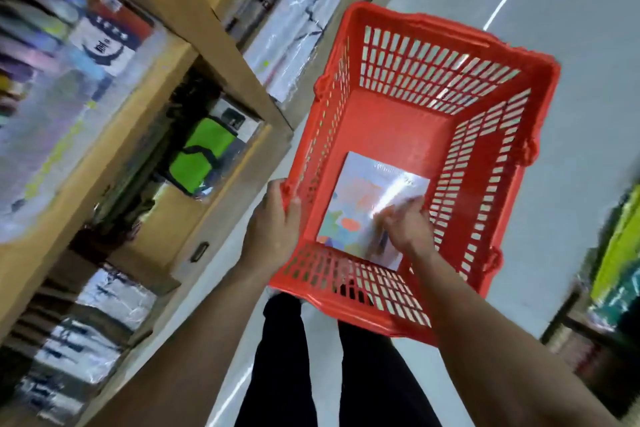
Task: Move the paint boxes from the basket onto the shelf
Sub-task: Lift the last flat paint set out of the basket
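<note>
A red plastic basket (398, 128) with slotted walls is held up in front of me. My left hand (273, 218) grips its near left corner at the rim. A flat paint box (360, 198) with coloured blobs on a glossy white cover lies on the basket floor. My right hand (405, 225) reaches inside, fingers curled on the box's right side; motion blur hides how firm the hold is. The wooden shelf (145, 135) stands to my left.
The shelf compartments hold wrapped packs, a green item (201, 156) and white wrapped stacks (100, 319) lower down. Another rack with green goods (613, 263) stands at the right. A pale floor aisle runs between them. My dark trouser legs (284, 357) show below the basket.
</note>
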Tool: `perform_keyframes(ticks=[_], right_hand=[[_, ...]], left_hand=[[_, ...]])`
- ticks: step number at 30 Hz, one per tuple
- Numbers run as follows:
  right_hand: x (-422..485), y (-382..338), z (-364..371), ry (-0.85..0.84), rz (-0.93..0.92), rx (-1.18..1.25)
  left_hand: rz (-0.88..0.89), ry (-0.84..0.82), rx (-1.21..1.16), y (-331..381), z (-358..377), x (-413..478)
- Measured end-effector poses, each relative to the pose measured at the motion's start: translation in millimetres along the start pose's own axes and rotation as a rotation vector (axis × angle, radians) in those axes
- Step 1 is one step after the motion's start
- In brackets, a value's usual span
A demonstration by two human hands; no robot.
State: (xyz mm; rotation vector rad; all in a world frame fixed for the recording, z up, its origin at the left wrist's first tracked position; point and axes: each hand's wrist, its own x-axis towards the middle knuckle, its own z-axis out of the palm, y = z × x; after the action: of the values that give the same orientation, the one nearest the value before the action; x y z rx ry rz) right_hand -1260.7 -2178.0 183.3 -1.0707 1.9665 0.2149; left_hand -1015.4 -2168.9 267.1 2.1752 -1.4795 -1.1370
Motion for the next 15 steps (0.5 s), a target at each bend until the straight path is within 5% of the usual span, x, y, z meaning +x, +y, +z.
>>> perform_keyframes(ticks=[5,10,15], right_hand=[[8,1,26,0.187,0.052,0.134],[20,-2,29,0.081,0.101,0.262],[8,-3,23,0.206,0.010,0.392]], left_hand=[[0.020,-0.010,0.004,-1,-2,-1],[-0.009,-0.066,-0.031,5,-6,-4],[-0.031,-0.092,-0.050,5,-6,-3]])
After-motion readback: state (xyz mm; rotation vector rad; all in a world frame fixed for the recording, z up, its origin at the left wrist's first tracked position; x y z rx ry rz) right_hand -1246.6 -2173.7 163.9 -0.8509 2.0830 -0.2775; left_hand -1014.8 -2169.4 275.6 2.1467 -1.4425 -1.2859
